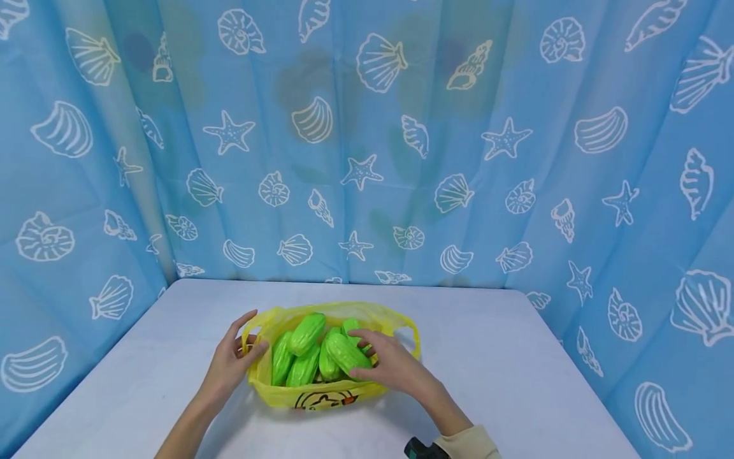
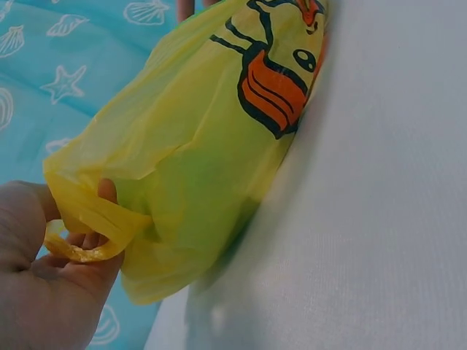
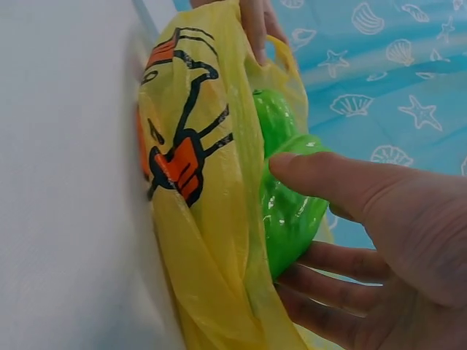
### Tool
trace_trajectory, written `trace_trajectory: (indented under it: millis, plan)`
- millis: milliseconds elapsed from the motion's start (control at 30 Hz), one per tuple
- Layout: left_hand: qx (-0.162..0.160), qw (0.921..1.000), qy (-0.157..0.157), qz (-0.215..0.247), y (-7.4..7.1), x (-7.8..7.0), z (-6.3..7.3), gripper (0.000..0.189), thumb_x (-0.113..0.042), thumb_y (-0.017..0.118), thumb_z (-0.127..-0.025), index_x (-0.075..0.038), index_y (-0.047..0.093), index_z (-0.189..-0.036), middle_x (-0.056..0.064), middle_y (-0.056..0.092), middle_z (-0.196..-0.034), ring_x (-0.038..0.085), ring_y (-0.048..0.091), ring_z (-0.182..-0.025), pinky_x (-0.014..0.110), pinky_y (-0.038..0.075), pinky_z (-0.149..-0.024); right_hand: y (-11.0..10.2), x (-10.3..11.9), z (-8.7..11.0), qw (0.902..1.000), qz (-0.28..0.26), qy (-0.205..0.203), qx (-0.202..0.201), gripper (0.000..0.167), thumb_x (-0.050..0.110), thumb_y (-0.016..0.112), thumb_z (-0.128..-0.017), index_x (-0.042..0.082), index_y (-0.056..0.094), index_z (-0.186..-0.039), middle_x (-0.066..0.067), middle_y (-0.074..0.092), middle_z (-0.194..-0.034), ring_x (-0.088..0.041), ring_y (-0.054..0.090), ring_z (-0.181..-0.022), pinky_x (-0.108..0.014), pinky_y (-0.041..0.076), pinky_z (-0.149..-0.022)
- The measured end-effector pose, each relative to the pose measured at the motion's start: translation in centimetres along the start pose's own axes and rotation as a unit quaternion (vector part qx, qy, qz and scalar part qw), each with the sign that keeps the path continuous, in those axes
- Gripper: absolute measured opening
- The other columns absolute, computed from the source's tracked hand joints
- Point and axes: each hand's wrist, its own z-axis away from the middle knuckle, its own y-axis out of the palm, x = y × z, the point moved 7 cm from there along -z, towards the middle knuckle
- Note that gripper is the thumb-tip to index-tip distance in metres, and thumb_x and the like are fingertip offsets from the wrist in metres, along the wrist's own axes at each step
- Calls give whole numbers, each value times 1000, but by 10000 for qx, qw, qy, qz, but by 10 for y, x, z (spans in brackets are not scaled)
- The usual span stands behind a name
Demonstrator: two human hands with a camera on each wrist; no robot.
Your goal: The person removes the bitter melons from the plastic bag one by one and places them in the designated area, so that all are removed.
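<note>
A yellow plastic bag point(image 1: 275, 395) lies on its base with its mouth spread, showing several glossy green bitter melons point(image 1: 306, 335) piled inside. My left hand point(image 1: 229, 360) is at the bag's left end, its fingers hooked through the handle loop point(image 2: 87, 251). At the right of the pile, my right hand point(image 1: 395, 363) grips one bitter melon point(image 1: 346, 354), thumb on the near side and fingers on the far side. In the right wrist view the thumb presses on the green skin of this bitter melon point(image 3: 292, 211), and the bag's wall partly hides it.
The bag stands on a white tabletop point(image 1: 470, 357). Blue curtains point(image 1: 344, 210) with white shell and starfish prints rise behind the table and along both sides. A dark device point(image 1: 424, 449) sits at the right wrist, by a beige sleeve point(image 1: 470, 443).
</note>
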Motion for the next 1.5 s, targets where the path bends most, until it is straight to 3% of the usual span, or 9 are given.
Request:
trace_trajectory:
  millis: [267,500,800,1167,1500]
  plan:
    - [-57,9994,351,15,0,-1,4,69,-25,65,-95,-37,28,-152,13,58,-122,20,54,-96,18,49,-75,5,1,-1,9999,122,-39,114,65,31,73,-88,16,45,-145,-6,62,-132,-22,64,-109,-38,55,-88]
    - [-171,9969,769,10,-2,-7,5,61,-28,61,-97,-29,34,-152,12,57,-113,15,50,-87,20,46,-70,0,1,1,9998,172,-64,-112,66,31,73,-88,18,44,-146,-8,64,-129,-23,64,-112,-39,56,-86]
    - [-145,9974,696,-142,1,-5,5,57,-25,58,-99,-32,35,-151,12,59,-115,13,53,-90,20,48,-73,-11,-4,4,9997,-51,156,-202,68,35,71,-89,20,40,-148,-8,66,-123,-23,64,-111,-35,56,-82]
    - [-162,9972,727,-67,1,-4,3,54,-21,59,-98,-30,40,-148,11,60,-114,13,52,-90,19,47,-75,-27,-8,7,9992,-187,113,-332,68,38,69,-90,22,39,-149,-8,68,-118,-23,65,-108,-27,56,-75]
    - [-118,9990,431,47,0,-1,0,54,-18,59,-98,-26,41,-148,13,65,-115,10,59,-91,20,51,-75,-46,-3,13,9966,-465,180,-661,67,41,69,-89,25,40,-148,-8,70,-113,-23,69,-100,-27,57,-76]
